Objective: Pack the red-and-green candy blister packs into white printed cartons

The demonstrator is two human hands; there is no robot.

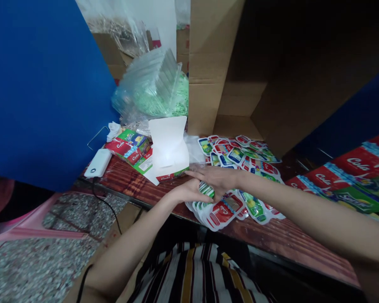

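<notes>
Over the front of the table, my left hand (186, 191) and my right hand (219, 179) meet around small green-and-white packets (206, 190), fingers closed on them; how many lie between my palms is hidden. The fingertips of my right hand reach to the edge of an open carton (170, 147) with a white inside and a raised lid. Just below my hands lies a fanned stack of red Cola packets (222, 212). To the right spreads a heap of loose red and green bottle-printed packets (240, 153).
Printed Cola cartons (129, 145) and a white power bank (98, 163) with a black cable are at the left. Clear plastic trays (154, 80) stand behind, beside a large cardboard box (213, 63). More Cola cartons (353, 172) are stacked at the right. A pink stool (34, 221) stands left.
</notes>
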